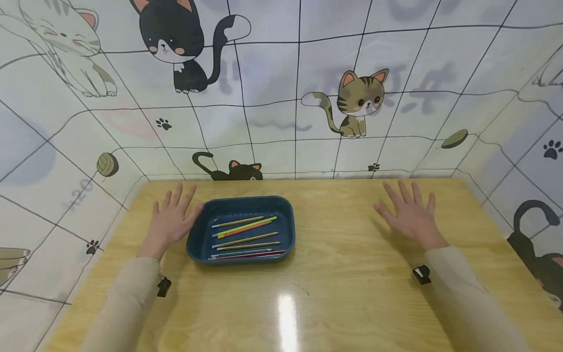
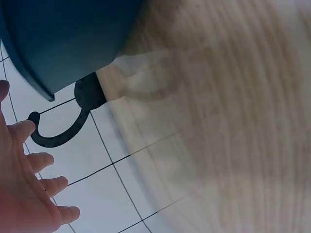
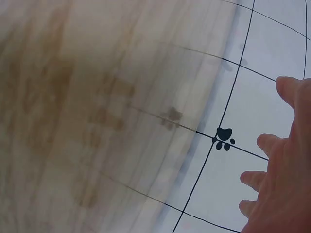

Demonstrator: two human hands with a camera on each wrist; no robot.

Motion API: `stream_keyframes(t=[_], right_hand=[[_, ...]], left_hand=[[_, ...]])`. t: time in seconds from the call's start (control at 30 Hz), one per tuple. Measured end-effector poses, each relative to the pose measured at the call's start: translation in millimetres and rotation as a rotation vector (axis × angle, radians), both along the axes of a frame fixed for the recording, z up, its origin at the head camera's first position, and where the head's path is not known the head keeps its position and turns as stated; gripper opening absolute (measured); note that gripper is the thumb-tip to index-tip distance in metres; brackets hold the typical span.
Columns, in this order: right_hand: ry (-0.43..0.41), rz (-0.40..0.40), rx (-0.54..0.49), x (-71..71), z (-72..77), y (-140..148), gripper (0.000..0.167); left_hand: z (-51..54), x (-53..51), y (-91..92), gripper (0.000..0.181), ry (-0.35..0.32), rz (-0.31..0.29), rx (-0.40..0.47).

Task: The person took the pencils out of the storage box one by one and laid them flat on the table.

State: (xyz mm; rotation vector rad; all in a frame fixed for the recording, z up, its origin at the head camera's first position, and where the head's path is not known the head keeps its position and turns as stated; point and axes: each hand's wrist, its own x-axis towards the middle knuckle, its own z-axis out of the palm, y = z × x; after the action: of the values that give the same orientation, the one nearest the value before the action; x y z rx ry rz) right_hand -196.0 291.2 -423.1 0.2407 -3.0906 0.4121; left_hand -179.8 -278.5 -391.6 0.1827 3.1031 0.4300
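Observation:
A dark blue tray point(image 1: 241, 261) lies on the left half of the table, with several pencils point(image 1: 248, 239) lying roughly crosswise in it. The left hand point(image 1: 171, 220), fingers spread, is just beside the tray's left side, its thumb near the rim; whether they touch cannot be told. In the left wrist view, the left hand point(image 2: 24, 179) shows at the left edge, below the tray point(image 2: 68, 39). Over the right part of the table the right hand point(image 1: 411, 215) has its fingers spread and holds nothing. The right wrist view shows the right hand point(image 3: 284, 165) at its right edge.
The wooden table point(image 1: 343, 293) has a glossy top with a bright reflection near its front. White sheeting point(image 1: 272, 117) with printed cats and grid lines stands behind the table and along both sides. Small black devices are at both wrists.

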Motion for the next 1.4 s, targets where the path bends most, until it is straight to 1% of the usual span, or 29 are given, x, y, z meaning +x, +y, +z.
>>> stream_keyframes(t=[0.1,0.2,0.33,0.4,0.6,0.73,0.83,0.9,1.03,1.2,1.27,1.4], right_hand=[[0.000,0.005,0.003,2.2,-1.6,-1.2,0.078],[-0.003,0.009,-0.001,4.5,-1.1,-4.8,0.079],[-0.023,0.016,-0.012,8.4,-2.4,-9.2,0.078],[-0.028,0.019,-0.019,11.0,-2.8,-10.8,0.078],[-0.021,0.022,-0.001,20.4,-6.4,-9.6,0.078],[-0.022,0.026,-0.012,24.4,-8.8,-8.7,0.078],[-0.021,0.029,-0.015,26.4,-10.8,-9.0,0.077],[-0.014,0.032,-0.016,26.8,-11.3,-9.9,0.076],[-0.010,0.043,-0.028,26.3,-8.4,-13.8,0.076],[-0.027,0.070,-0.056,24.9,-2.0,-26.0,0.076],[-0.022,0.089,-0.074,23.8,0.0,-34.3,0.075],[0.017,0.152,-0.101,23.5,5.4,-56.5,0.071]], left_hand=[[-6.6,3.5,-0.1,0.072,-0.013,0.002,0.008],[-10.8,5.7,-1.7,0.071,-0.002,0.006,0.021],[-12.6,10.2,-4.5,0.070,0.000,-0.003,0.039],[-13.8,13.3,-5.4,0.070,-0.017,-0.022,0.082],[-21.9,29.5,-0.2,0.070,-0.082,-0.084,0.279],[-29.3,39.4,1.8,0.074,-0.092,-0.097,0.315],[-33.5,43.4,3.5,0.080,-0.095,-0.103,0.324],[-35.9,43.7,4.8,0.084,-0.104,-0.104,0.355],[-39.3,39.4,8.2,0.087,-0.137,-0.095,0.415],[-41.8,32.5,13.6,0.088,-0.178,-0.061,0.433],[-42.5,30.4,15.1,0.086,-0.188,-0.048,0.439],[-43.4,27.8,17.5,0.077,-0.174,-0.050,0.456]])
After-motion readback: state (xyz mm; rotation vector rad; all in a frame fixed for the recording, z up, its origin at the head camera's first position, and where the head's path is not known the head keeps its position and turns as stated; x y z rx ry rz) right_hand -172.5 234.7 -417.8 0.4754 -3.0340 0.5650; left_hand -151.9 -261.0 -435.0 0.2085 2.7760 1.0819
